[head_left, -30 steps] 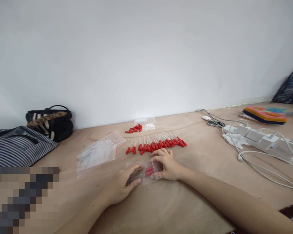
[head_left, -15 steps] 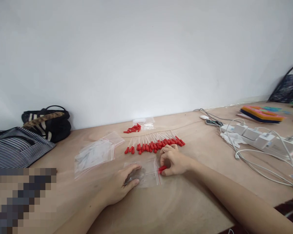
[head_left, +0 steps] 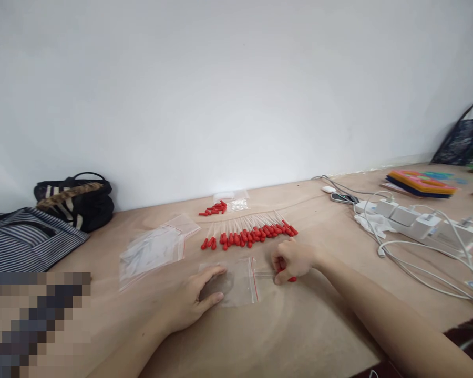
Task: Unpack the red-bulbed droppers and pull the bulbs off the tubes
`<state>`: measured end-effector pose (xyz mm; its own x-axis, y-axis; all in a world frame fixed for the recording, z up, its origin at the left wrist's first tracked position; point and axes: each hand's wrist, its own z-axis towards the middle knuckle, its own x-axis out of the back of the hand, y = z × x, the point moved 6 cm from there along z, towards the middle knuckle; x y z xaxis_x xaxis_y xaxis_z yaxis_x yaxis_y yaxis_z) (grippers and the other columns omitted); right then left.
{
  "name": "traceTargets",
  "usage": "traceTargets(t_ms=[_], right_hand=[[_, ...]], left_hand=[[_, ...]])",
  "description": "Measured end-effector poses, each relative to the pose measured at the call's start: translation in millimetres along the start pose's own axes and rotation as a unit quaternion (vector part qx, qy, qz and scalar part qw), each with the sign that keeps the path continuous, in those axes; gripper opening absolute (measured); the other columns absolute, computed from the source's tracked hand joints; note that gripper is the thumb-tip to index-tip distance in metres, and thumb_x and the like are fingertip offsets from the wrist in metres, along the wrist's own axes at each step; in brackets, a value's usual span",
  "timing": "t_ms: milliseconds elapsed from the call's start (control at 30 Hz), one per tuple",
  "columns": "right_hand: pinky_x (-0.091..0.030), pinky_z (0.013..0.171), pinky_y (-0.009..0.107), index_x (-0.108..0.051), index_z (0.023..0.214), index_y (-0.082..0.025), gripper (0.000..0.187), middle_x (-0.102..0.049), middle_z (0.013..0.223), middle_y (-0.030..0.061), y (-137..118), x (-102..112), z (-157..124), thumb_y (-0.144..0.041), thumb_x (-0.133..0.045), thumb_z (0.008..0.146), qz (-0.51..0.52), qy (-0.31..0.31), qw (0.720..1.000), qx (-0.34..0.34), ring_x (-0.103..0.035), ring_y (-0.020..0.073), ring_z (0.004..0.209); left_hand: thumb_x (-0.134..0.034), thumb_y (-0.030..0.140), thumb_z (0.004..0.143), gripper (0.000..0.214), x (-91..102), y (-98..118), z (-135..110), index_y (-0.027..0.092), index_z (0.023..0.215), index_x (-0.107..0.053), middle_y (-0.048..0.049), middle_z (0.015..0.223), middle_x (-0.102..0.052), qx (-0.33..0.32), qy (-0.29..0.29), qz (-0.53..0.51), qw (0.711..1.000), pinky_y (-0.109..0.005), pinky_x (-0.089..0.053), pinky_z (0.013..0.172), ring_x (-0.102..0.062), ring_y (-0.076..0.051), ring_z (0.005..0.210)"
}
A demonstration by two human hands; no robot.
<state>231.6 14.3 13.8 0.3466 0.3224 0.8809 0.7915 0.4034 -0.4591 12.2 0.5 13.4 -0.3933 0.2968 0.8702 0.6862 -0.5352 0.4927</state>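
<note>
My left hand (head_left: 191,299) lies flat with fingers stretched out on a small clear zip bag (head_left: 236,283) with a red seal line, pressing it to the wooden table (head_left: 291,331). My right hand (head_left: 294,261) is closed in a fist just right of the bag's mouth, gripping red-capped droppers (head_left: 290,279) whose clear stems reach toward the bag. Behind both hands a row of several red-capped droppers (head_left: 252,235) lies side by side.
A pile of clear zip bags (head_left: 153,249) lies to the left, loose red caps (head_left: 215,209) near the wall. Striped bags (head_left: 43,226) sit at far left. A power strip with chargers and white cables (head_left: 418,226) sprawls at right, beside a phone (head_left: 342,198) and colourful trays (head_left: 420,184).
My right hand has pulled the red-capped droppers out of the zip bag and moved right, away from the bag's mouth. My left hand stays pressed on the bag.
</note>
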Motion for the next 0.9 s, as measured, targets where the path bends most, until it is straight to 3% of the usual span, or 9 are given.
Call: traceTargets(t_ms=[133,267,433,567,667,733,767,833,900], right_hand=[[-0.032,0.057,0.023,-0.059,0.051,-0.02,0.016,-0.055,0.047,-0.0061,9,5,-6,-0.031,-0.069,0.056,0.013,-0.051,0.998,-0.031,-0.048,0.009,0.049],[-0.032,0.055,0.02,-0.062,0.058,-0.019,0.012,-0.056,0.051,-0.0054,6,2,-6,-0.031,-0.067,0.057,0.016,-0.111,0.992,-0.05,-0.049,0.0083,0.052],[-0.031,0.05,0.019,-0.063,0.059,-0.017,0.013,-0.056,0.051,-0.0043,11,2,-8,-0.029,-0.064,0.059,0.017,-0.147,0.987,-0.06,-0.048,0.0082,0.051],[-0.033,0.048,0.019,-0.062,0.059,-0.016,0.014,-0.055,0.049,-0.0038,26,0,-11,-0.03,-0.062,0.061,0.075,-0.188,0.978,-0.056,-0.048,0.0086,0.049],[-0.033,0.048,0.019,-0.062,0.061,-0.015,0.017,-0.056,0.05,-0.0032,32,3,-9,-0.032,-0.063,0.06,0.141,-0.168,0.974,-0.047,-0.048,0.0084,0.05],[-0.033,0.048,0.019,-0.061,0.061,-0.015,0.018,-0.056,0.051,-0.003,32,6,-7,-0.033,-0.064,0.06,0.19,-0.136,0.972,-0.04,-0.047,0.0081,0.05],[-0.033,0.049,0.019,-0.061,0.06,-0.015,0.018,-0.056,0.051,-0.0029,31,8,-6,-0.033,-0.064,0.061,0.212,-0.12,0.969,-0.038,-0.047,0.008,0.05],[-0.033,0.049,0.019,-0.06,0.059,-0.015,0.019,-0.056,0.051,-0.0028,29,8,-2,-0.033,-0.063,0.062,0.246,-0.089,0.964,-0.039,-0.046,0.0079,0.049],[-0.032,0.048,0.019,-0.06,0.057,-0.015,0.019,-0.055,0.05,-0.0029,28,7,2,-0.033,-0.062,0.063,0.258,-0.049,0.964,-0.044,-0.044,0.0076,0.048]], left_hand=[[-0.054,0.035,0.075,0.042,10.0,-8,-2,0.025,0.115,-0.049,-0.0061,0.123,-0.049,0.029,0.07,-0.001,0.997,-0.041,-0.037,0.095,-0.046,-0.025,0.112],[-0.062,0.042,0.064,0.048,17.7,-33,-7,0.022,0.107,-0.052,-0.007,0.109,-0.049,0.154,0.158,-0.017,0.975,-0.038,-0.044,0.083,-0.05,-0.026,0.101],[-0.067,0.029,0.05,0.046,17.7,-39,-10,0.019,0.094,-0.055,-0.005,0.095,-0.051,0.214,0.149,-0.099,0.96,-0.029,-0.046,0.065,-0.053,-0.021,0.08],[-0.066,0.026,0.048,0.032,22.6,-31,-8,0.019,0.078,-0.055,0.0034,0.069,-0.054,0.191,0.131,-0.118,0.966,-0.024,-0.04,0.056,-0.049,-0.014,0.059],[-0.063,0.033,0.053,0.023,33.5,-33,-6,0.019,0.069,-0.054,0.0051,0.057,-0.053,0.172,0.122,-0.161,0.964,-0.023,-0.039,0.052,-0.051,-0.014,0.054],[-0.063,0.038,0.054,0.026,52.0,-45,-9,0.019,0.07,-0.055,0.0033,0.061,-0.058,0.182,0.17,-0.196,0.949,-0.023,-0.041,0.052,-0.056,-0.015,0.057],[-0.064,0.039,0.053,0.028,65.5,-55,-13,0.019,0.071,-0.055,0.0027,0.066,-0.06,0.193,0.224,-0.203,0.933,-0.023,-0.043,0.053,-0.057,-0.015,0.058],[-0.064,0.037,0.053,0.028,93.3,-79,-27,0.02,0.074,-0.056,0.0023,0.07,-0.062,0.225,0.35,-0.199,0.887,-0.024,-0.046,0.057,-0.06,-0.016,0.062],[-0.062,0.032,0.058,0.023,111.9,-106,-44,0.02,0.077,-0.055,0.0026,0.067,-0.062,0.291,0.439,-0.168,0.833,-0.027,-0.048,0.063,-0.062,-0.018,0.066]])
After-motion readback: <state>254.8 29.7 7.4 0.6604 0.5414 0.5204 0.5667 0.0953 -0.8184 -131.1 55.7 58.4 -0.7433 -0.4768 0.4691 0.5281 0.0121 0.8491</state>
